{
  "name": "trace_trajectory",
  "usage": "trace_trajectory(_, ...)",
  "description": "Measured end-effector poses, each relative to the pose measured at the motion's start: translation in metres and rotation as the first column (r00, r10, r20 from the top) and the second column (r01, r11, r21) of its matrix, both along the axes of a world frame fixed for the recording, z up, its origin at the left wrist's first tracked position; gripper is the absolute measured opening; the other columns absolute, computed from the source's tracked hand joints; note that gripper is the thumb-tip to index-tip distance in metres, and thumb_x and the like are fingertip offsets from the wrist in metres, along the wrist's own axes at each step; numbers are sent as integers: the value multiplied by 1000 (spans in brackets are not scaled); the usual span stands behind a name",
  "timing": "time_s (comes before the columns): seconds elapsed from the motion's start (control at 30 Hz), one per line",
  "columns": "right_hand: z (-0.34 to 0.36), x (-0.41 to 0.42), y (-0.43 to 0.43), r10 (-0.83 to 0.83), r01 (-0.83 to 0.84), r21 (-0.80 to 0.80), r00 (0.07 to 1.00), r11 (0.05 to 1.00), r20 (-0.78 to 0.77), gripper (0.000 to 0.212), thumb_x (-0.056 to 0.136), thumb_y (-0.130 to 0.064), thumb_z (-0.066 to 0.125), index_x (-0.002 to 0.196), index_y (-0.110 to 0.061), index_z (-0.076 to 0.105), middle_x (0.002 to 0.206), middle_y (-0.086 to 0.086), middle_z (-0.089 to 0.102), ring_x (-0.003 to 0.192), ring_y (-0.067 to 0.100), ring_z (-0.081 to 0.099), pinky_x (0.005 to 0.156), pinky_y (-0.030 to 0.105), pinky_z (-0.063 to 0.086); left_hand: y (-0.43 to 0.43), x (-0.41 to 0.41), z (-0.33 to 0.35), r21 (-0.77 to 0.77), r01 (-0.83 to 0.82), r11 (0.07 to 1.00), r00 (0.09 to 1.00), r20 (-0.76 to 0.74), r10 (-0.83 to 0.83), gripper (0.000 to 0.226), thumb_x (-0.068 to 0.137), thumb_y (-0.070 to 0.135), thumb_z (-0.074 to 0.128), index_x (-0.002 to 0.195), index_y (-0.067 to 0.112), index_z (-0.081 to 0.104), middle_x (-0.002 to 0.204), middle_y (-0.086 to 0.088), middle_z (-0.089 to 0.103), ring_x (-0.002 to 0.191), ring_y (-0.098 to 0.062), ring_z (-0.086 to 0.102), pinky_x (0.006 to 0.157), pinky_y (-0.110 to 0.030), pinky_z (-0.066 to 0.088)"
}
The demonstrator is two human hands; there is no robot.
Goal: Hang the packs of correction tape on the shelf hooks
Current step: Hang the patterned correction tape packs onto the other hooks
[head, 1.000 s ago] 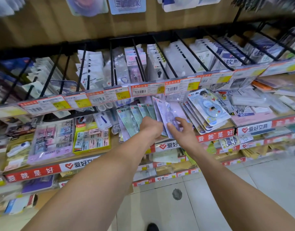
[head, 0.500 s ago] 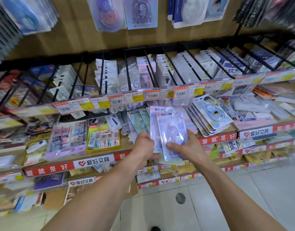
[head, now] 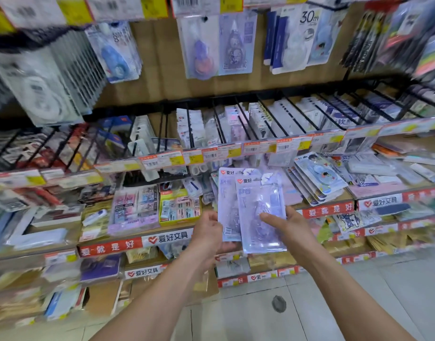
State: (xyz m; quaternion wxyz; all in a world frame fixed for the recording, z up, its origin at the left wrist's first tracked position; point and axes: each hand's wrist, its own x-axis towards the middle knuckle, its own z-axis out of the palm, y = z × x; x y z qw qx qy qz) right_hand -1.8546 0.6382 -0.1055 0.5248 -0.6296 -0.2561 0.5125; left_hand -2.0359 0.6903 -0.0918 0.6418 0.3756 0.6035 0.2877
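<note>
Currently two packs of correction tape are in hand at centre frame, held in front of the lower shelves.

- Left hand (head: 207, 232) grip: thumb on the face, fingers behind, closed on the lower left edge of the rear pack (head: 227, 200).
- Right hand (head: 292, 227) grip: thumb laid across the clear blister of the front pack (head: 260, 217), fingers behind its right edge.
- Front pack overlaps the rear pack and touches it. Both are upright, header cards up.
- Hanging packs (head: 233, 43) sit at upper centre under the price tags (head: 199, 6), well above the hands. The hooks are mostly hidden by tags and blur, so I cannot tell which one is free.

Risks, as judged from here:
- Both grips are low on the cards, so the header ends are free. They could wobble and miss the hook tip on the reach up.
- The thumb on the smooth blister gives a weak hold. A snag against a tag could slide the front pack out and drop it to the floor (head: 236, 321).
- If lifted as an overlapped pair, the header holes may not line up, so only one pack would thread.
- Packs already hanging could be nudged off by a crowded approach.
- Several look-alike designs hang side by side, so a pack could end up on the wrong hook.
</note>
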Motion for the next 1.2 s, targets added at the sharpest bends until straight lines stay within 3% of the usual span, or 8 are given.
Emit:
trace_trajectory(0.1, 10, -16, -5, 31, -30, 39, 999, 999, -39, 38, 84, -6, 78, 121, -13, 69, 106, 10, 79, 97, 32, 76, 84, 45, 61, -7, -26, 12, 52, 5, 999, 999, -44, -3, 18, 97, -3, 40, 101, 11, 51, 104, -13, 65, 74, -22, 70, 55, -35, 59)
trace_trajectory(0.2, 26, -34, -9, 38, -32, 69, 996, 997, -81, 30, 89, -7, 73, 119, -11, 72, 109, 12, 78, 102, 33, 75, 95, 51, 57, -13, -52, 18, 96, 34, 995, 997, -79, -26, 29, 98, 1, 39, 97, 26, 54, 103, -12, 68, 88, -32, 71, 68, -49, 61)
trace_trajectory(0.27, 39, -48, -8, 23, -17, 80, 997, 997, -76, 26, 92, -18, 72, 117, -10, 72, 106, 11, 79, 98, 32, 76, 90, 48, 59, -14, -65, 23, 136, 52, 989, 994, -107, -37, 33, 97, 5, 40, 96, 34, 56, 102, -10, 69, 92, -34, 70, 75, -57, 59)
trace_trajectory(0.37, 54, -66, -5, -5, 6, 90, 1000, 996, -13, 22, 95, -33, 70, 109, -16, 74, 98, 7, 80, 90, 29, 78, 76, 40, 61, -16, -81, 39, 155, 29, 988, 998, -51, -21, 16, 101, 3, 41, 105, 16, 50, 104, -8, 66, 84, -23, 72, 69, -43, 62)
trace_trajectory(0.5, 72, -87, 4, -27, 14, 145, 996, 989, 89, 21, 99, -36, 65, 109, -19, 73, 101, 5, 80, 91, 27, 76, 78, 42, 60, -15, -99, 62, 206, 17, 978, 1000, 10, -20, 8, 103, 7, 43, 103, 13, 48, 111, -9, 61, 89, -24, 70, 61, -36, 61)
trace_trajectory(0.77, 103, -115, 6, -138, 139, 260, 990, 956, -23, 9, 100, -10, 62, 92, -13, 59, 79, 10, 75, 69, 28, 70, 69, 42, 55, -9, -118, 91, 264, -8, 964, 997, 82, -14, 6, 104, 12, 43, 106, 14, 48, 113, -3, 58, 94, -22, 68, 69, -44, 62)
trace_trajectory(0.93, 121, -115, 7, -141, 183, 306, 978, 934, -154, 13, 95, 3, 60, 91, -8, 53, 83, 15, 72, 67, 28, 68, 70, 43, 55, -16, -101, 103, 237, -39, 971, 988, 157, 2, 9, 104, 14, 44, 113, 13, 47, 112, -3, 59, 69, -11, 72, 65, -49, 61)
trace_trajectory(1.2, 148, -67, 28, -69, 115, 414, 990, 903, -124, 20, 94, 10, 54, 101, -9, 48, 93, 12, 69, 70, 20, 68, 59, 33, 53, -1, -34, 111, 261, -218, 940, 962, 220, 162, 7, 104, 13, 45, 108, 17, 50, 123, -9, 57, 101, -34, 66, 56, -37, 59)
